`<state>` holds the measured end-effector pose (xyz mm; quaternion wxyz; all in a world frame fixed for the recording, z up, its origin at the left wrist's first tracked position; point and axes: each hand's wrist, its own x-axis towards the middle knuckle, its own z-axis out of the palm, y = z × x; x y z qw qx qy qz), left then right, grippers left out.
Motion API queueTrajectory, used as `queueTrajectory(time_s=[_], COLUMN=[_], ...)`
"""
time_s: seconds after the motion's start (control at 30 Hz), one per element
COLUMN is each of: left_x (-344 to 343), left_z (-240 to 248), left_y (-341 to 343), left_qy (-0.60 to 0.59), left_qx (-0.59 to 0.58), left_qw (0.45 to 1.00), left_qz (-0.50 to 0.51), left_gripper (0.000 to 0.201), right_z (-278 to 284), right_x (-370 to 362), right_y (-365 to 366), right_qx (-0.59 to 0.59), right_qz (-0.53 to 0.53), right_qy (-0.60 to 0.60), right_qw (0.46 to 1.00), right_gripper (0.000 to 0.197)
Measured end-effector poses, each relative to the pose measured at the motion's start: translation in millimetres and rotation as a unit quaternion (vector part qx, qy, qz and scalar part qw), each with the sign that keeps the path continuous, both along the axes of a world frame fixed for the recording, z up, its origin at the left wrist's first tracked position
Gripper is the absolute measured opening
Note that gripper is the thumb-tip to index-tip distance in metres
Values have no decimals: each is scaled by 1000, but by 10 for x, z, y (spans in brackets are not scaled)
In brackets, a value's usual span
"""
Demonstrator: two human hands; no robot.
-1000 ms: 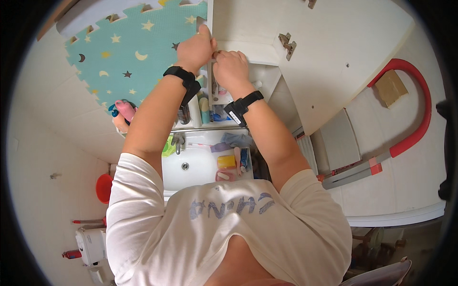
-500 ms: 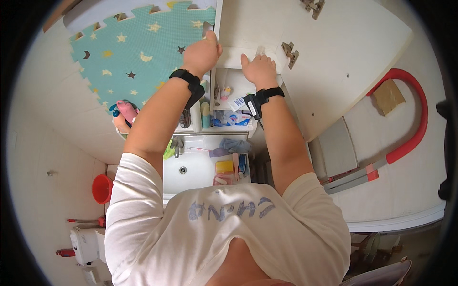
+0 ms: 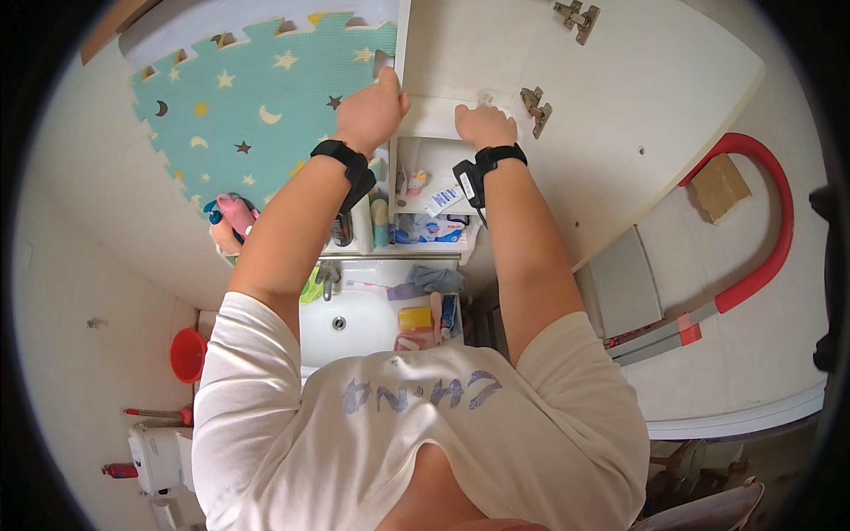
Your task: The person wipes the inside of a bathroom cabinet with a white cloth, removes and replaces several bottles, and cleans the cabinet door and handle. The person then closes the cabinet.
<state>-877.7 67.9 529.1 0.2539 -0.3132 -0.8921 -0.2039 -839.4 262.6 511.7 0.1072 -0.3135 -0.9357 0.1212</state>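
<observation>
**Two hands at an open cabinet (image 3: 460, 53)**

The cabinet stands in front of the person, its door (image 3: 655, 115) swung out to the right. The right hand (image 3: 486, 129) reaches over its shelf (image 3: 431, 118), thumb apart from the bunched fingers; a small pale item (image 3: 484, 98) is just beyond them, contact unclear. The left hand (image 3: 370, 115) is at the cabinet's left side, fingers curled, thumb up; whether they pinch anything cannot be told. Below the shelf are a packet (image 3: 443, 203) and a blue-and-white pack (image 3: 429, 229). A star-patterned mat (image 3: 257, 88) lies left, a sink (image 3: 363, 310) nearer the person.
</observation>
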Motion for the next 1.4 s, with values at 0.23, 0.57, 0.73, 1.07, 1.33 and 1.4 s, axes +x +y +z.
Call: queueTrajectory(time_s=[0.23,0.57,0.73,1.07,1.33,1.4], left_x=[-20,30,32,-16,-56,-63], left_z=[27,50,57,-20,-45,-54], left_y=[-14,0,-3,-1,16,20], left_qy=[-5,-31,-28,7,14,22], left_qx=[-8,-26,-28,-2,6,5], left_qw=[1000,999,999,1000,1000,1000], left_qz=[-8,15,13,1,-6,-1], left_gripper=[35,36,36,33,34,35], right_z=[-76,34,-146,-240,-93,-147], right_x=[-165,-360,95,552,356,339], right_y=[-125,-522,-662,-374,-262,-278], right_qx=[-11,-14,35,94,113,155], right_qz=[171,314,308,49,-41,-39], right_qy=[58,8,96,118,63,100], right_qw=[983,949,946,987,991,982], right_gripper=[53,44,49,84,79,77])
